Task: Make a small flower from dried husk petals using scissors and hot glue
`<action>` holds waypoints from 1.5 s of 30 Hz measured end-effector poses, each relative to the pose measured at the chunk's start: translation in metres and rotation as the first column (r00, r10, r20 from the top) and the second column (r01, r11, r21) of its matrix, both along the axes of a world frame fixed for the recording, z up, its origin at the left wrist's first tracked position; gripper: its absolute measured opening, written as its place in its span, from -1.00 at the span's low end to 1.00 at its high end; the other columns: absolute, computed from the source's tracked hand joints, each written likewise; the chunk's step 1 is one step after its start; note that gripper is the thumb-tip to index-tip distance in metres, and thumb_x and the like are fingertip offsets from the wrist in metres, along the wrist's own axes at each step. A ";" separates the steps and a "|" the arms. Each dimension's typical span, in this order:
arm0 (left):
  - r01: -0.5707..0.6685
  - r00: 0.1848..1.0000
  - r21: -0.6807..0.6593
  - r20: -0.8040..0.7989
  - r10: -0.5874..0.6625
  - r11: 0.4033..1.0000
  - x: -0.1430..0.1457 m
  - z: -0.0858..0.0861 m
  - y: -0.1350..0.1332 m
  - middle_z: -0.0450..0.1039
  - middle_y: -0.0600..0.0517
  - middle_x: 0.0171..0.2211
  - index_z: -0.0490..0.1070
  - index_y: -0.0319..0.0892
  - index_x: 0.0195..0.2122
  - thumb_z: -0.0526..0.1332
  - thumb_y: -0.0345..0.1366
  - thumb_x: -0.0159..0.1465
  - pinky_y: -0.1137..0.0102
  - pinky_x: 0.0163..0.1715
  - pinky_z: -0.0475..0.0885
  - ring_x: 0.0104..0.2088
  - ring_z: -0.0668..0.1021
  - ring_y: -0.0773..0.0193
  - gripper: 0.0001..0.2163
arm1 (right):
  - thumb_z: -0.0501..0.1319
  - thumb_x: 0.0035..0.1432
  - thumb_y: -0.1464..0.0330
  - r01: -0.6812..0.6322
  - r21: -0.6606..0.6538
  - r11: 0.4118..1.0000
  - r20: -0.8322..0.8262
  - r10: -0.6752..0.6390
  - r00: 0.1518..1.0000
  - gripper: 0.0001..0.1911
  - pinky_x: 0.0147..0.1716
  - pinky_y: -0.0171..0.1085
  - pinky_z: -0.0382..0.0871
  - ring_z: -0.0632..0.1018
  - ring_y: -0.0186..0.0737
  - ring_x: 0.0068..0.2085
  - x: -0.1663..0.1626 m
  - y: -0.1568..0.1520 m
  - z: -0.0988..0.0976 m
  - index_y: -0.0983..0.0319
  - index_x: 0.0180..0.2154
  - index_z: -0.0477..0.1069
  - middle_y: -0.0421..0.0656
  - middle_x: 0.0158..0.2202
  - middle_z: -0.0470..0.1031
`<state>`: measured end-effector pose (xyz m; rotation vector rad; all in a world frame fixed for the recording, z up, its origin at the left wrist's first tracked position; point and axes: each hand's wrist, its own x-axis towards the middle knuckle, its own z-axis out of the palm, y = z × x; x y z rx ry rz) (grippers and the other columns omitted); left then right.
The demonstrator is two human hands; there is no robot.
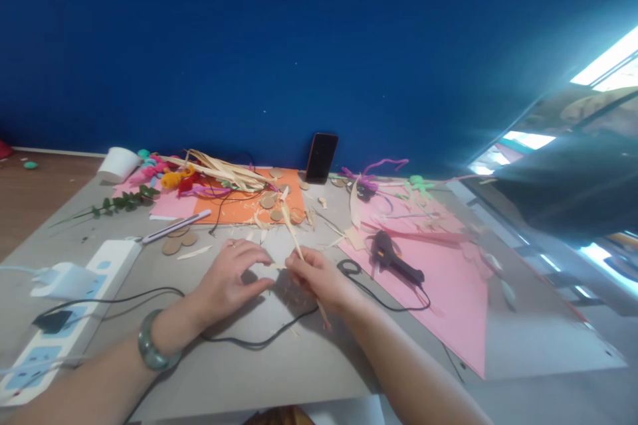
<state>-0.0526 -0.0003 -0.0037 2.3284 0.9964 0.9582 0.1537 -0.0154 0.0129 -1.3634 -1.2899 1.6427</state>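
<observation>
Currently, the right hand (pixel 316 272) is pinching a long, flat, straw-coloured strip (pixel 292 232), which is slanting from over the orange paper sheet (pixel 239 213) down through the grip and poking out below the hand. The left hand (pixel 232 275), wearing a mottled grey-green bangle (pixel 148 345) at its wrist, is curving open, thumb and fingertips standing apart. A short pale piece (pixel 278 266) is showing between the two; the view is leaving unclear whether the left fingertips are touching it. Both hands are working on the near side of the orange sheet, over the grey surface (pixel 259 378). Across that sheet a bundle of pale, dry strips (pixel 229 171) is lying, and round brown discs (pixel 268 201) are resting on it. A black smartphone (pixel 321 158) is standing tilted just beside its right edge, a black glue gun (pixel 393 259) is lying to its right on light pink paper (pixel 463 319), and a long white power strip (pixel 117 262) is sitting to its near left.
</observation>
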 end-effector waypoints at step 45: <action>0.130 0.932 -0.495 0.356 0.065 0.859 0.012 0.003 -0.007 0.52 -0.02 -0.40 0.51 -0.20 -0.44 0.25 -0.20 0.20 0.38 -0.23 0.37 -0.34 0.52 0.24 -0.82 | 0.06 0.18 0.00 -0.214 -0.141 0.966 -0.231 0.178 0.956 -0.46 -0.69 -0.38 -0.18 0.02 -0.46 -0.69 -0.013 -0.008 -0.002 0.22 -0.66 0.14 -0.35 -0.75 0.04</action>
